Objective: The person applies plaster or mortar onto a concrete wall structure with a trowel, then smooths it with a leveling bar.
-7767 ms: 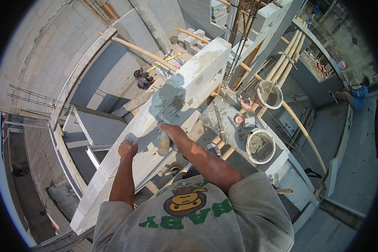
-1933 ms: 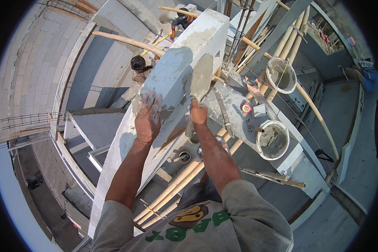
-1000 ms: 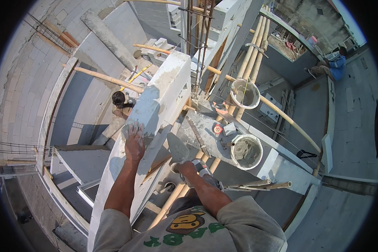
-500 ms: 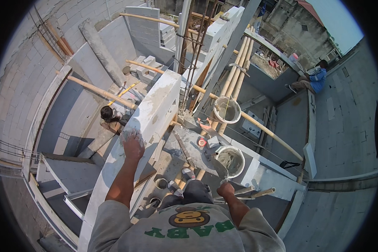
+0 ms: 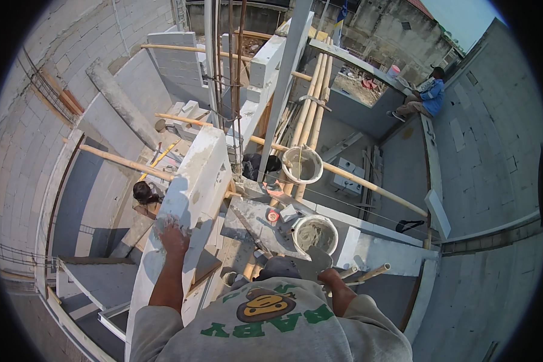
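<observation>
Gripping the trowel (image 5: 315, 263), handle apparently obscured, the right hand (image 5: 330, 279) lies nearer the bucket (image 5: 296, 241), trowel angled forward-left; left hand (image 5: 174, 236) spread on wall (image 5: 206, 143).

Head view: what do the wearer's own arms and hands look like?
Left hand and right hand: no gloves or wristwear visible; greyish residue on the left. Loose, short grey sleeves leave the forearms bare.

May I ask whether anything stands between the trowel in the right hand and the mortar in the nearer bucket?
Only the near rim of the bucket: the trowel in the right hand overlaps it in view, with the mortar beyond. Nothing else visible intervenes.
</observation>
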The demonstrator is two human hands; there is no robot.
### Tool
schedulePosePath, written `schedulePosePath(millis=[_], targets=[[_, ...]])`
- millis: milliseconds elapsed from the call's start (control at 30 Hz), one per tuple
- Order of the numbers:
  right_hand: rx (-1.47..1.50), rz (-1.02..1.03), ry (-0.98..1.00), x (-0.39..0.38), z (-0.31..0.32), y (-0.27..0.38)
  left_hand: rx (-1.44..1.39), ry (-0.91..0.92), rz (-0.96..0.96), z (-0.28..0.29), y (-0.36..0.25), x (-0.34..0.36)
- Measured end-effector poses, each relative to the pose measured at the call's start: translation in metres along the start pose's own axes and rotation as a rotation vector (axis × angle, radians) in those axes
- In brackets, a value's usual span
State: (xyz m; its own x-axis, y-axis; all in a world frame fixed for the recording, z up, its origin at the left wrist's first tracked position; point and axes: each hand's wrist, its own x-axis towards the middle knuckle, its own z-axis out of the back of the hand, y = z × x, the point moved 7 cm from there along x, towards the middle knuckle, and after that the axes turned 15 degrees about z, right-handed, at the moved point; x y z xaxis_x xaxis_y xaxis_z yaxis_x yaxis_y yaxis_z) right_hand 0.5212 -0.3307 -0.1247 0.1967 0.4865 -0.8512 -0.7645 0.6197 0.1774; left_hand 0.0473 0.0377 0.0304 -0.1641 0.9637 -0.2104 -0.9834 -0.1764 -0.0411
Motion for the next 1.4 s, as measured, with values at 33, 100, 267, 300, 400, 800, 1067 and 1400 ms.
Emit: schedulePosePath(millis=[33,100,267,300,400,800,1067,1400], targets=[[0.020,0.016,0.012,0.002,0.006,-0.001,0.039,0.066,0.016,-0.005,-0.004,0.000],[0.119,0.006,-0.158,0.009,0.035,-0.007,-0.005,-0.042,0.036,0.002,-0.011,0.001],[0.066,0.081,-0.170,0.036,0.076,0.001,0.072,-0.103,0.072,-0.010,-0.022,0.001],[0.041,0.080,-0.163,0.043,0.084,0.005,0.092,-0.139,0.081,-0.010,-0.022,-0.003],[-0.069,0.215,-0.059,0.054,0.090,0.015,0.088,-0.029,0.150,-0.019,-0.020,-0.014],[-0.301,0.355,0.099,0.153,0.070,-0.012,-0.103,0.375,0.471,-0.108,0.029,-0.147],[-0.177,0.342,0.011,0.163,0.114,0.028,-0.290,0.469,0.776,-0.154,0.086,-0.199],[-0.152,0.339,0.065,0.174,0.129,0.068,-0.547,0.391,0.813,-0.138,0.046,-0.205]])
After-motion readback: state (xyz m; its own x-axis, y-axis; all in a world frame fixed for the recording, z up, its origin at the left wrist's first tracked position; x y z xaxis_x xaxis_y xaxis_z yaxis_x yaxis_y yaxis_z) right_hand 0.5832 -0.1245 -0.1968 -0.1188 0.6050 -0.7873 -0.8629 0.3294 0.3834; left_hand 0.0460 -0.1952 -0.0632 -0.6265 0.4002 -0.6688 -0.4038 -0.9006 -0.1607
